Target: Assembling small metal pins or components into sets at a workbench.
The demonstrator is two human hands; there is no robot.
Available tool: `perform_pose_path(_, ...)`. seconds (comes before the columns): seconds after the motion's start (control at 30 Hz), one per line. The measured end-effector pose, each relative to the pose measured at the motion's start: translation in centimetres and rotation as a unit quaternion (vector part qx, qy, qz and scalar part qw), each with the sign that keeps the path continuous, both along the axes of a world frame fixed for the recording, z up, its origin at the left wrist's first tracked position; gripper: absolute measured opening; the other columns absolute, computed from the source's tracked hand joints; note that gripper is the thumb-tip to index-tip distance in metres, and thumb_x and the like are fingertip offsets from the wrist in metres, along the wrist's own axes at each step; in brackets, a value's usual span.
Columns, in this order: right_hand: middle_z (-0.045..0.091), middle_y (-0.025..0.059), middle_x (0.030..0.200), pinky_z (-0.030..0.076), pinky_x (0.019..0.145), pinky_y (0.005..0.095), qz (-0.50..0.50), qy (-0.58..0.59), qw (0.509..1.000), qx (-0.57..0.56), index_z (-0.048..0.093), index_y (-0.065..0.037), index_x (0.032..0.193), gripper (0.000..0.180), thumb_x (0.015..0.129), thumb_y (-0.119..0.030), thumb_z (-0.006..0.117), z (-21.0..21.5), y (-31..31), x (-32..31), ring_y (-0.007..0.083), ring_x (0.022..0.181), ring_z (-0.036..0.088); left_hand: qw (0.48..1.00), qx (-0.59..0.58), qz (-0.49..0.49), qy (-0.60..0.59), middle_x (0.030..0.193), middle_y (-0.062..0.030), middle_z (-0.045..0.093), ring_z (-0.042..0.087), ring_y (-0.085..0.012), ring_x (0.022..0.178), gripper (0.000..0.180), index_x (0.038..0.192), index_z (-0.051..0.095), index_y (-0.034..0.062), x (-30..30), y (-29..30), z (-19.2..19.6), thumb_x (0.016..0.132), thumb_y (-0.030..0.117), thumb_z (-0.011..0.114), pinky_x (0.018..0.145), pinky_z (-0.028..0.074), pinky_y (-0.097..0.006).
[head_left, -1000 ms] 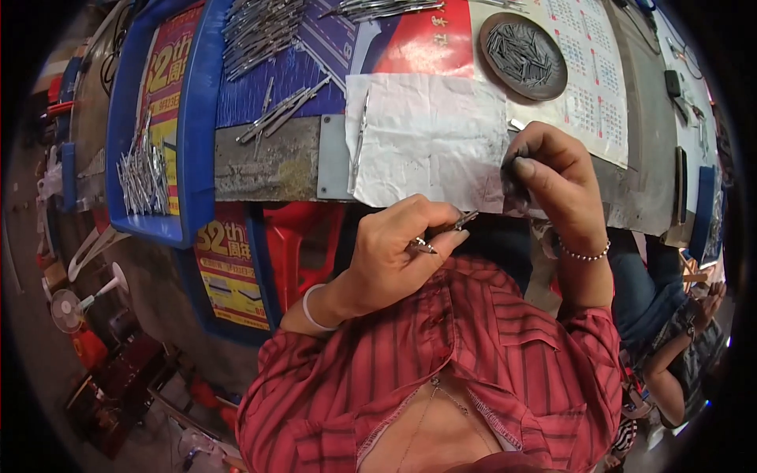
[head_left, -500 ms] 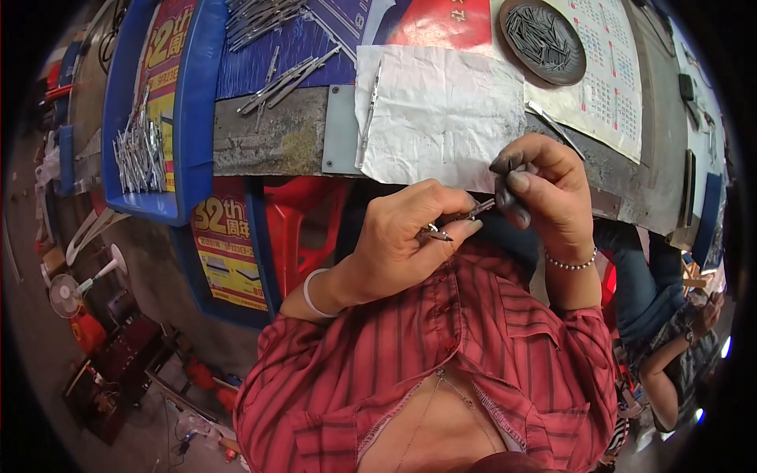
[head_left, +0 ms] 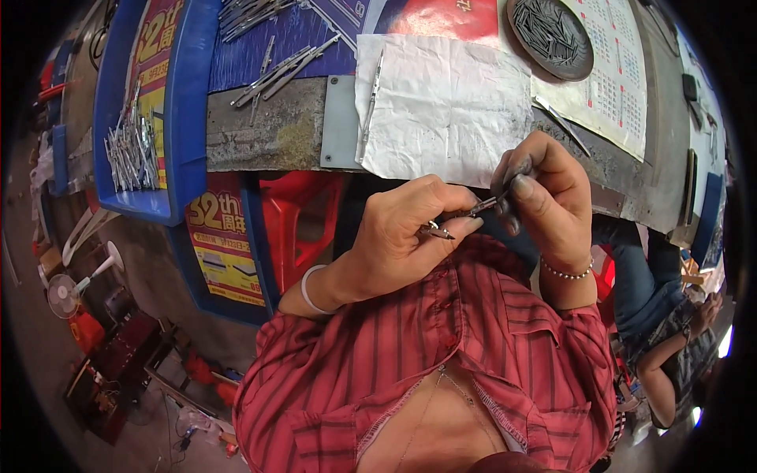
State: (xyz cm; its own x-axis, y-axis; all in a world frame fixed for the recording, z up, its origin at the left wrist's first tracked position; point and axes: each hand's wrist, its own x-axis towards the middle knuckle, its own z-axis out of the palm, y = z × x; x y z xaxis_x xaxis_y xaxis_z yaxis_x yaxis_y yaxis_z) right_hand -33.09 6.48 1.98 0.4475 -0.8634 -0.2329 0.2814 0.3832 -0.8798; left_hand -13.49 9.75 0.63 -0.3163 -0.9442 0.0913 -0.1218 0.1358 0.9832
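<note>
My left hand (head_left: 406, 229) is closed around slim metal pieces. One slim silvery metal piece (head_left: 482, 206) points out toward my right hand, and a dark pointed metal tip (head_left: 440, 231) shows below the left fingers. My right hand (head_left: 556, 201) has its darkened fingertips pinched at the far end of that piece; whatever small part lies between them is hidden. Both hands are just off the table's near edge. Beyond them, a crumpled white paper (head_left: 441, 110) carries a long thin metal rod (head_left: 371, 106) along its left side.
A round brown dish (head_left: 584, 67) of small dark metal pins (head_left: 548, 31) stands at the far right. Close by lies another slim metal rod (head_left: 561, 126). Several metal rods (head_left: 288, 71) rest on blue sheeting, more in a blue tray (head_left: 189, 102) at left. A red stool (head_left: 296, 213) sits below.
My right fingers have closed in on the end of the slim metal piece, which stood slightly apart from them before. My left hand keeps its grip. The table view has shifted slightly upward.
</note>
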Motion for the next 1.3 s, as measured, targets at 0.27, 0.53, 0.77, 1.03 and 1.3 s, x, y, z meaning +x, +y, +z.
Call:
perform_pose_path(0.27, 0.055, 0.0027, 0.073, 0.039, 0.053, 0.0186, -0.004, 0.033, 0.999, -0.018, 0.049, 0.000, 0.091, 0.012, 0.091, -0.009, 0.057, -0.3, 0.5, -0.1, 0.0047, 0.058, 0.048, 1.000, -0.014, -0.014, -0.006, 0.071, -0.0080, 0.055, 0.054, -0.0177, 0.056, 0.019, 0.092, 0.061, 0.0026, -0.1, 0.1, -0.1, 0.076, -0.002, 0.068, 0.049, 0.041, -0.029)
perform_pose_path(0.53, 0.059, 0.0038, 0.074, 0.041, 0.054, 0.0188, -0.026, 0.122, 0.985, -0.123, 0.052, 0.002, 0.090, 0.010, 0.090, -0.006, 0.058, -0.2, 1.9, 0.0, 0.0047, 0.060, 0.051, 0.995, -0.081, 0.014, -0.054, 0.070, -0.0083, 0.055, 0.055, -0.0214, 0.054, 0.021, 0.094, 0.060, 0.0027, -0.5, 0.4, 0.1, 0.076, -0.001, 0.068, 0.046, 0.042, -0.031)
perform_pose_path(0.77, 0.060, 0.0057, 0.077, 0.044, 0.056, 0.0191, -0.056, 0.038, 0.997, -0.047, 0.051, 0.003, 0.093, 0.009, 0.093, -0.005, 0.053, -0.4, 2.4, -0.3, 0.0063, 0.062, 0.054, 0.971, -0.172, 0.021, -0.167, 0.070, -0.0081, 0.059, 0.057, -0.0180, 0.053, 0.022, 0.092, 0.062, 0.0009, -0.8, 0.7, 0.7, 0.072, -0.004, 0.071, 0.045, 0.042, -0.028)
perform_pose_path(1.03, 0.057, 0.0110, 0.080, 0.042, 0.053, 0.0212, -0.045, 0.036, 0.998, -0.038, 0.048, 0.001, 0.092, 0.018, 0.093, -0.016, 0.054, -1.7, 2.6, -1.6, 0.0107, 0.060, 0.052, 0.957, -0.182, -0.002, -0.225, 0.070, -0.0096, 0.058, 0.057, -0.0207, 0.054, 0.021, 0.092, 0.060, 0.0001, -2.2, 0.3, 1.3, 0.073, -0.003, 0.069, 0.045, 0.043, -0.030)
perform_pose_path(1.3, 0.062, 0.0096, 0.082, 0.044, 0.057, 0.0201, -0.183, 0.045, 0.979, -0.074, 0.052, 0.002, 0.103, 0.018, 0.096, -0.014, 0.050, -1.6, 2.1, -5.3, 0.0091, 0.062, 0.055, 0.943, -0.178, -0.026, -0.279, 0.070, -0.0107, 0.055, 0.055, -0.0273, 0.054, 0.020, 0.093, 0.060, 0.0023, -3.5, -1.5, 3.2, 0.075, 0.000, 0.069, 0.046, 0.041, -0.035)
